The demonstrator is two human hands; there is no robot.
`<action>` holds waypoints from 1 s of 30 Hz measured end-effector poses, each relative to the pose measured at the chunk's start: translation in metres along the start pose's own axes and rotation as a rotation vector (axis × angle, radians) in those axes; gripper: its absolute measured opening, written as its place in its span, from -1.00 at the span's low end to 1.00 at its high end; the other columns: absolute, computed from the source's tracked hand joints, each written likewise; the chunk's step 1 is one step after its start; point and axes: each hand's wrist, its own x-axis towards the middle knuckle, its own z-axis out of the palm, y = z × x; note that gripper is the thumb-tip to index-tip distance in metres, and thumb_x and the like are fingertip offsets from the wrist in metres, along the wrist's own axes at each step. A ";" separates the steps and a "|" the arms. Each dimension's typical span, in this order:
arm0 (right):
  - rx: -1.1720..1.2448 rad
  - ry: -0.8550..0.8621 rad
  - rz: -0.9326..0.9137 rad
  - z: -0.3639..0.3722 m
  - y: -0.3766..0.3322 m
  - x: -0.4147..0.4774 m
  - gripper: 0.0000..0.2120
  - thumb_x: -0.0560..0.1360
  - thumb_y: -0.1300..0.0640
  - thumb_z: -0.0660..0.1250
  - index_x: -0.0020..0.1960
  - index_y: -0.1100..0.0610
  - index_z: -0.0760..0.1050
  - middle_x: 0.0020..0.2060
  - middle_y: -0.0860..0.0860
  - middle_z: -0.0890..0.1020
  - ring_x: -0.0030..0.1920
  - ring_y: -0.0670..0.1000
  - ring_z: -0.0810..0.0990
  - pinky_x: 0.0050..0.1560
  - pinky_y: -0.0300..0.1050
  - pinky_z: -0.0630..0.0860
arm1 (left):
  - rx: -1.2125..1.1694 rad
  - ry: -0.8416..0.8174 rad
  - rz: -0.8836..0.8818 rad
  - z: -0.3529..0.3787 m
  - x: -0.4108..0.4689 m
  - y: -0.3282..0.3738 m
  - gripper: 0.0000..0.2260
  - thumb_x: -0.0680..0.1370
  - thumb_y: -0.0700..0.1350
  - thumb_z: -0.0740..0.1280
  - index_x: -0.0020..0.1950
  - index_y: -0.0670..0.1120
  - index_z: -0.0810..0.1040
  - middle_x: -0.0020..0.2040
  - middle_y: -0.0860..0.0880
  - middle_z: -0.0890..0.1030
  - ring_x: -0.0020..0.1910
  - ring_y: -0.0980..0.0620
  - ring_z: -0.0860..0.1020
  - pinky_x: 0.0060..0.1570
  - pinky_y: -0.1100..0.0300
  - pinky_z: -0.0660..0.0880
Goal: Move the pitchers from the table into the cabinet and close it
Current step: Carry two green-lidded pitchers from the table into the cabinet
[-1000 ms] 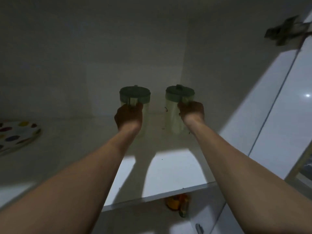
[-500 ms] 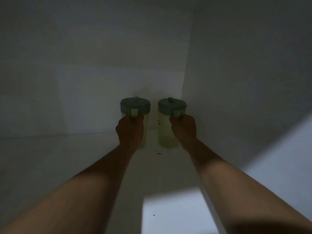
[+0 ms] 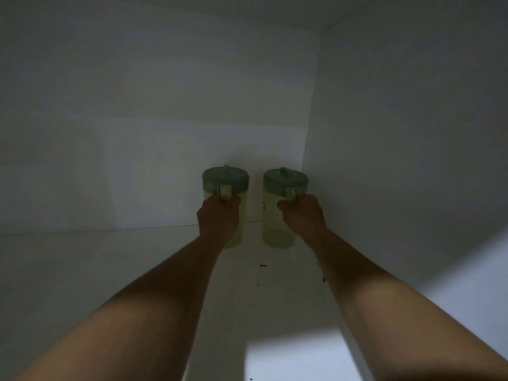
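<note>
Two pale yellow-green pitchers with dark green lids stand upright side by side deep inside the white cabinet, near its back right corner. My left hand (image 3: 218,220) is wrapped around the handle of the left pitcher (image 3: 226,182). My right hand (image 3: 302,218) grips the handle of the right pitcher (image 3: 276,213). Both pitcher bases rest on or just above the cabinet shelf (image 3: 110,265); I cannot tell which in the dim light. The handles are mostly hidden by my fingers.
The cabinet's back wall (image 3: 151,133) is just behind the pitchers and its right side wall (image 3: 412,147) is close beside the right pitcher. The shelf stretches off to the left. A bright patch of light (image 3: 297,358) falls on the shelf's front.
Both hands have carried the pitchers deeper into the cabinet toward the back right corner. The view has moved in, so the shelf's front edge, patterned plate and door hinge are out of sight.
</note>
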 end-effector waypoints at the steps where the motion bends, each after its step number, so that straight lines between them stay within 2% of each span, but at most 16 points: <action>1: -0.025 -0.012 0.001 -0.001 -0.001 -0.001 -0.77 0.54 0.06 0.39 -0.03 0.25 0.55 -0.13 0.13 0.63 -0.13 0.12 0.59 -0.30 -0.17 0.41 | 0.035 -0.004 -0.002 -0.001 0.001 0.000 -0.68 0.54 0.04 0.32 0.08 -0.20 0.61 0.00 -0.17 0.68 -0.03 -0.17 0.63 0.05 -0.02 0.58; 3: -0.068 -0.039 0.005 -0.006 -0.004 -0.005 -0.65 0.52 -0.01 0.44 0.13 0.23 0.52 -0.02 0.12 0.60 -0.02 0.13 0.59 -0.15 -0.15 0.45 | 0.124 -0.007 -0.006 -0.002 0.000 0.000 -0.62 0.53 0.08 0.33 0.15 -0.20 0.58 0.07 -0.17 0.65 0.02 -0.17 0.61 0.06 0.03 0.55; 6: -0.154 -0.046 0.015 -0.012 -0.006 -0.013 -0.34 0.48 -0.10 0.49 0.40 0.24 0.35 0.26 0.15 0.54 0.24 0.17 0.56 0.00 -0.13 0.47 | 0.174 -0.004 -0.007 -0.006 -0.005 -0.003 -0.50 0.49 0.16 0.40 0.26 -0.16 0.50 0.17 -0.16 0.61 0.11 -0.18 0.58 0.03 0.08 0.50; 9: -0.306 -0.024 -0.028 -0.019 -0.008 -0.026 -0.12 0.44 -0.15 0.50 0.51 0.22 0.13 0.36 0.20 0.43 0.34 0.22 0.47 0.24 0.06 0.51 | 0.195 0.059 0.049 -0.012 -0.014 -0.005 -0.37 0.37 0.28 0.46 0.25 -0.09 0.39 0.17 -0.14 0.57 0.16 -0.20 0.56 0.11 -0.05 0.53; 11: -0.438 0.005 -0.098 -0.022 -0.013 -0.036 -0.05 0.46 -0.17 0.47 0.57 0.20 0.01 0.38 0.21 0.38 0.37 0.25 0.41 0.27 0.10 0.46 | 0.243 0.132 0.100 -0.016 -0.020 -0.002 -0.31 0.35 0.33 0.45 0.26 -0.07 0.35 0.19 -0.16 0.53 0.20 -0.24 0.50 0.14 -0.13 0.50; 14: -0.541 0.080 -0.194 -0.035 -0.024 -0.058 -0.10 0.50 -0.18 0.40 0.58 0.19 0.00 0.38 0.21 0.36 0.36 0.25 0.38 0.24 0.13 0.47 | 0.294 0.168 0.183 -0.028 -0.038 0.011 -0.33 0.41 0.31 0.39 0.33 -0.07 0.31 0.24 -0.18 0.47 0.26 -0.25 0.42 0.17 -0.13 0.45; 20: -0.586 0.094 -0.232 -0.073 -0.059 -0.125 -0.29 0.58 -0.07 0.30 0.57 0.15 0.05 0.36 0.20 0.37 0.33 0.24 0.41 0.23 0.15 0.49 | 0.440 0.041 0.382 -0.076 -0.089 0.040 -0.35 0.49 0.31 0.27 0.44 -0.03 0.28 0.34 -0.16 0.43 0.32 -0.21 0.38 0.23 -0.09 0.42; 25: -0.698 0.080 -0.234 -0.098 -0.091 -0.204 -0.36 0.56 -0.03 0.32 0.51 0.13 0.13 0.31 0.20 0.40 0.31 0.26 0.44 0.21 0.12 0.51 | 0.620 -0.059 0.490 -0.135 -0.146 0.066 -0.36 0.53 0.33 0.17 0.51 0.02 0.22 0.47 -0.12 0.33 0.44 -0.17 0.27 0.39 -0.06 0.29; 30: -0.693 0.085 -0.258 -0.108 -0.116 -0.287 -0.52 0.54 0.03 0.28 0.39 0.15 0.26 0.30 0.21 0.43 0.31 0.27 0.45 0.24 0.14 0.50 | 0.685 -0.052 0.627 -0.198 -0.207 0.081 -0.41 0.56 0.27 0.15 0.49 -0.02 0.25 0.41 -0.16 0.41 0.38 -0.19 0.36 0.36 -0.05 0.32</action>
